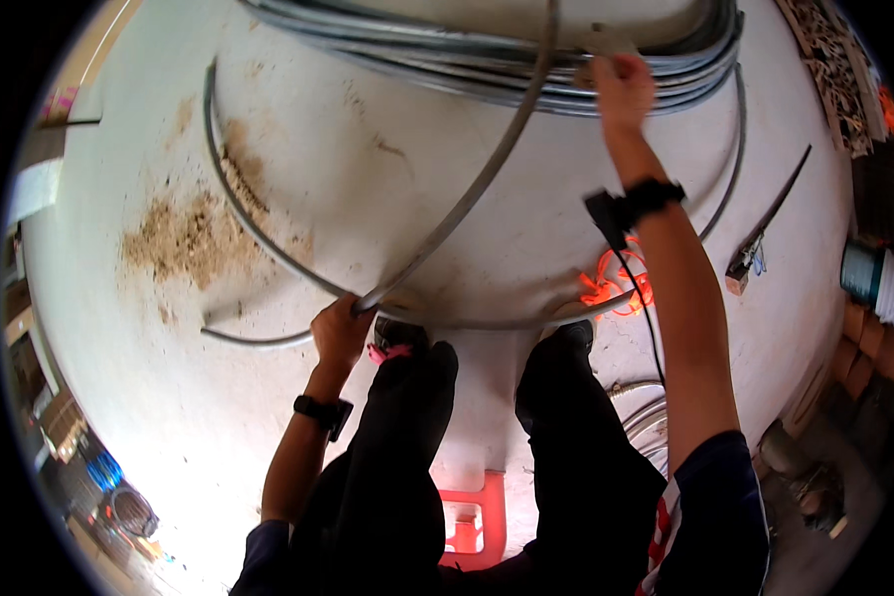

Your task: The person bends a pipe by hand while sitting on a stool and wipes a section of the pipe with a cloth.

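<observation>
My left hand (pixel 340 333) is closed around a grey flexible pipe (pixel 477 194) just in front of my left foot. From that grip one length arcs up past the top edge, and other stretches bend left and sweep right across my feet. My right hand (pixel 623 91), slightly blurred, is reached far forward over the near side of a large coil of grey pipe (pixel 437 62). Its fingers are curled beside a small pale brown piece (pixel 606 42) that I cannot make out. A black strap with a cable circles my right wrist.
Loose sand (pixel 194 238) lies on the pale floor to the left. Bright orange cord (pixel 606 283) is bunched by my right foot. A handsaw (pixel 765 228) lies at right. A smaller pipe coil (pixel 649 427) is beside my right leg, and a red stool (pixel 494 517) is below me.
</observation>
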`<state>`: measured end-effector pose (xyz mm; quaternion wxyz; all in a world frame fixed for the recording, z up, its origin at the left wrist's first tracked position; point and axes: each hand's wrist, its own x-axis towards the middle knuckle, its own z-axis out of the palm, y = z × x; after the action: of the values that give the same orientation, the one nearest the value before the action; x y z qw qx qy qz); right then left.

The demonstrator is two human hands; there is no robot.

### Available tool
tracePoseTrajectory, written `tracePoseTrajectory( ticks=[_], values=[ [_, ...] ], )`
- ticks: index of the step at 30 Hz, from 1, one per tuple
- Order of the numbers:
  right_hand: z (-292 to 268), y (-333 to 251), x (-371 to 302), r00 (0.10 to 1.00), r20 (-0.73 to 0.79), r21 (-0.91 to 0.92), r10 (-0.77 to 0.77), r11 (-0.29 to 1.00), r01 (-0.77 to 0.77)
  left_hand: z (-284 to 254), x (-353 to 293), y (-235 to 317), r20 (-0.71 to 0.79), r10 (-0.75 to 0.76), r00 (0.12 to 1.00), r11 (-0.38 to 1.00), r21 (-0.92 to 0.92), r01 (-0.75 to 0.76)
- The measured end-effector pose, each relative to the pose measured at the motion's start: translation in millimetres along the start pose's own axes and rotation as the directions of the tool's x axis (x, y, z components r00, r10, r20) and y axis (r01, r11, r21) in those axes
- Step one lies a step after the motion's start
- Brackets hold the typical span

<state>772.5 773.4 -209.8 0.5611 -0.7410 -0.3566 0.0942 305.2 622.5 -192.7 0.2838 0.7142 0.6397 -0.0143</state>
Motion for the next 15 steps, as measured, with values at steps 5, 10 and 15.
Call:
tracePoseTrajectory(
  ticks=[5,10,15],
  values=[
    [-93,-118,-79,0.968,0.242,0.373,-0.073,0.927,-0.024,0,-17,9,-0.007,0.328,0.944,0.943,0.057,-0.328],
    [-141,-182,-138,0.703,0.676,0.241,-0.223,0.968,0.075,-44,-26,56,-0.123,0.437,0.891,0.868,-0.2,-0.454],
    [-107,-240,-187,0.256,0.862,0.45,-0.438,0.893,0.015,-76,-34,86,-0.109,0.664,0.74,0.602,-0.508,-0.616]
  ],
)
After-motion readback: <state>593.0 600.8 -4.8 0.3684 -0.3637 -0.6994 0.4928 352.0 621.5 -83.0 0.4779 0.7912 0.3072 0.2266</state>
